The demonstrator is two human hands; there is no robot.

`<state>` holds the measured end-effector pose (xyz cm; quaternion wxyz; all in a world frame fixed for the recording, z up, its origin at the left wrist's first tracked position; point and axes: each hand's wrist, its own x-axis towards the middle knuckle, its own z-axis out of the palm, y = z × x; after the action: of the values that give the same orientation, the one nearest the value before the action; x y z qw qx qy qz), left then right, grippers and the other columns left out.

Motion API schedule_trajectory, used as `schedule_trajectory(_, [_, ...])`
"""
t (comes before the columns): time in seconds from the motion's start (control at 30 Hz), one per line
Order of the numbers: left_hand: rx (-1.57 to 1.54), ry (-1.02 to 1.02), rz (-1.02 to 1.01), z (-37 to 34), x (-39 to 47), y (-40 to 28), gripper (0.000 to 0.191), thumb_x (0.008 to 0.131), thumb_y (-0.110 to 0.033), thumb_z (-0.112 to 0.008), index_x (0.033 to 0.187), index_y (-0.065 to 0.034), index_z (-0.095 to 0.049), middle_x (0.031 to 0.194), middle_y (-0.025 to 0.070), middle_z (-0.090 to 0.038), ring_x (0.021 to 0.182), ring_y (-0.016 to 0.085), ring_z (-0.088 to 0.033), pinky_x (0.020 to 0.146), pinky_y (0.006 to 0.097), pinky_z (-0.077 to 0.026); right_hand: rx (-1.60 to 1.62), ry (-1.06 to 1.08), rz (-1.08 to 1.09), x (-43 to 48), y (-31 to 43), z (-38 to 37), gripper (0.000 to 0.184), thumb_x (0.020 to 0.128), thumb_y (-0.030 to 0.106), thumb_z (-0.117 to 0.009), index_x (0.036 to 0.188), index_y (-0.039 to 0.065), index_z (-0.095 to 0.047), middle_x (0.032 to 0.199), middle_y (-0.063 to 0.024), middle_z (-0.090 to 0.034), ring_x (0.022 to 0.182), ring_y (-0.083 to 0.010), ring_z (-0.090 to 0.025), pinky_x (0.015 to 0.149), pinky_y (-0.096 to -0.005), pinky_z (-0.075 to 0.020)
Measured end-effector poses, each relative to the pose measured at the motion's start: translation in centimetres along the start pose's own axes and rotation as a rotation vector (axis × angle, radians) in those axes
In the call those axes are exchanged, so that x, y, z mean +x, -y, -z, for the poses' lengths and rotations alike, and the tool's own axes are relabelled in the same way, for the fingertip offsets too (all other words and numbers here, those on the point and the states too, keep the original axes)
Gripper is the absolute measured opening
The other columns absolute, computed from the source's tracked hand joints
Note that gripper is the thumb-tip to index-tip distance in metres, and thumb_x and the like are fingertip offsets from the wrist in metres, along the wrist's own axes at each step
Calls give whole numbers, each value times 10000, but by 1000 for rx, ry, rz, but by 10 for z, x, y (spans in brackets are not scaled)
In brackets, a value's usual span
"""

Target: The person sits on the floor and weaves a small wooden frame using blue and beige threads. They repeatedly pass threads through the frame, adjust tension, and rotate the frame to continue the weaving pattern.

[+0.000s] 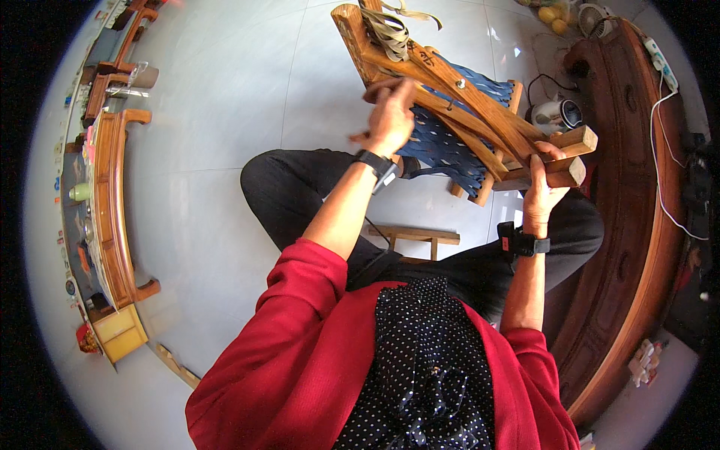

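A wooden folding stool (472,107) with crossed legs and bolts lies tilted before me, above my knees. Its seat of woven blue strips (444,147) hangs on the underside. A bundle of pale flat strapping (392,36) is looped round the frame's upper left end. My right hand (544,183) grips the frame at the lower right, by the square ends of two bars. My left hand (392,115) is at the frame's left side, its fingers bent and blurred; whether it touches the wood or strapping is unclear.
A small wooden stool (416,233) is between my legs. At the right runs a long dark wooden cabinet (619,225) with a white power strip (661,64); an electric kettle (557,115) stands beside it. A wooden sofa-like bench or table (115,208) is at the left.
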<state>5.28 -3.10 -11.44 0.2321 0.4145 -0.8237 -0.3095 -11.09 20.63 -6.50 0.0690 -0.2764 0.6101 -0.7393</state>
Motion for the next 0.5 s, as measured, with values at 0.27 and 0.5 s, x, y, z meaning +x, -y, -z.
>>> schedule_trajectory(0.27, [-55, 74, 296, 42, 22, 30, 533, 869, -114, -631, 1376, -246, -538, 1176, 214, -571, 910, 432, -666, 770, 497, -543, -33, 24, 55, 1, -2, 0, 236, 831, -75, -645, 1052, 5, -630, 1040, -57, -661, 961, -148, -612, 902, -288, -470])
schedule_trajectory(0.5, [172, 133, -74, -1, -17, -8, 643, 816, 11, -627, 1423, -167, -514, 1347, 184, -532, 1210, 387, -551, 977, 467, -499, -68, 28, 54, 2, -5, -1, 250, 811, -67, -653, 1047, 11, -625, 1011, -48, -658, 940, -151, -604, 889, -294, -468])
